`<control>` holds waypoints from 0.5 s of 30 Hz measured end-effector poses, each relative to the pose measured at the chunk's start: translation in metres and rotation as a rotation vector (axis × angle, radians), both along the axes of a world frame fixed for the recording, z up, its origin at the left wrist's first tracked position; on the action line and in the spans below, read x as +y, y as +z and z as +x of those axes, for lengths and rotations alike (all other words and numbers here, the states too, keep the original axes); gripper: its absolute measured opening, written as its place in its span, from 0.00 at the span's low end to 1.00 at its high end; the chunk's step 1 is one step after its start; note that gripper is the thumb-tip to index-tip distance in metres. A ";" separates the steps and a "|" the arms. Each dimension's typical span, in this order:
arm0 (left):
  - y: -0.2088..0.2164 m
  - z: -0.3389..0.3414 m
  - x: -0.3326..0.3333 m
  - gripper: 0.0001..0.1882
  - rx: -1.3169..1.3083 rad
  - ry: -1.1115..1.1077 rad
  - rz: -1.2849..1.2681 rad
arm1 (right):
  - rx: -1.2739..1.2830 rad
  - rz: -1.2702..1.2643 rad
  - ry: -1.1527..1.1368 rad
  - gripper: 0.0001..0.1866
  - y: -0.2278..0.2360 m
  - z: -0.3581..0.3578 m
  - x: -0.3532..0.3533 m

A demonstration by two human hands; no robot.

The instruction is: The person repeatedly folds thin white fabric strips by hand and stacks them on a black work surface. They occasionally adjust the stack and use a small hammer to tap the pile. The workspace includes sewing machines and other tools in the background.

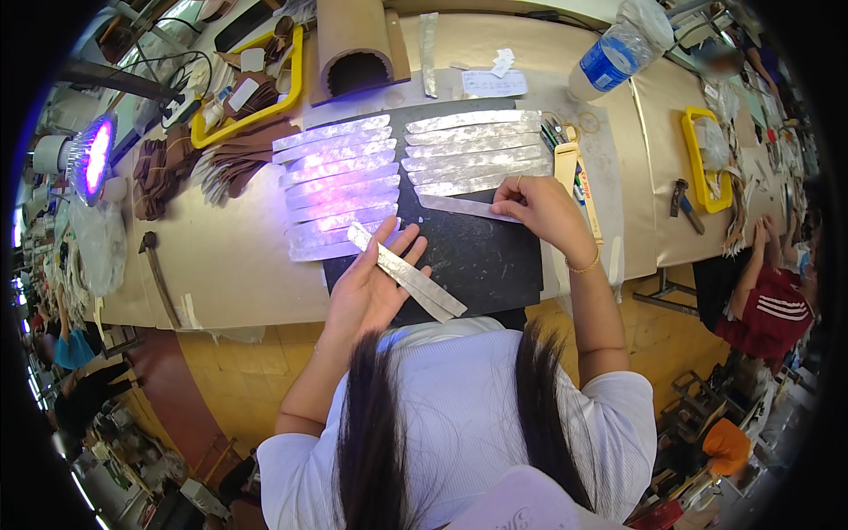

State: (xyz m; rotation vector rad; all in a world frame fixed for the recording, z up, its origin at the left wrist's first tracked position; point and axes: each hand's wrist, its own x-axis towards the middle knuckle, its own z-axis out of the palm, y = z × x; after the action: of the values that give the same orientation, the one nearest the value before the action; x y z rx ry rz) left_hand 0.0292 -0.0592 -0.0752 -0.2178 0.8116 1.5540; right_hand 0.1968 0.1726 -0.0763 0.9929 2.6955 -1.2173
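Note:
A couple of narrow silvery strips lie slanting across the palm of my left hand, its thumb over them and its fingers stretched out. My right hand pinches the right end of a single strip, which lies along the dark board below the right-hand row. Several like strips are laid one below another in that row. To the left, a second row of strips overlaps the board's edge under a purplish glow.
A glowing lamp stands at the far left, near a hammer and brown bundled pieces. A yellow basket, a hollow half-tube block and a plastic bottle stand at the back. Pens lie right of the strips. Another person sits at right.

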 end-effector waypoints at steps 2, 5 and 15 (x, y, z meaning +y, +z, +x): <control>-0.002 -0.003 -0.006 0.28 -0.033 -0.014 0.037 | 0.009 0.038 0.053 0.09 -0.004 -0.003 0.007; -0.002 0.000 0.000 0.28 -0.043 0.006 0.045 | 0.015 0.045 0.103 0.09 -0.008 -0.009 0.017; -0.019 0.015 0.030 0.29 -0.105 0.002 0.127 | -0.076 0.142 0.090 0.09 -0.002 -0.017 0.027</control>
State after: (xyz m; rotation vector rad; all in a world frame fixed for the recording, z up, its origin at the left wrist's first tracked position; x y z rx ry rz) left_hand 0.0438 -0.0292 -0.0947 -0.2054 0.6278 1.5762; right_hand 0.1802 0.1997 -0.0786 0.9009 2.7658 -0.9648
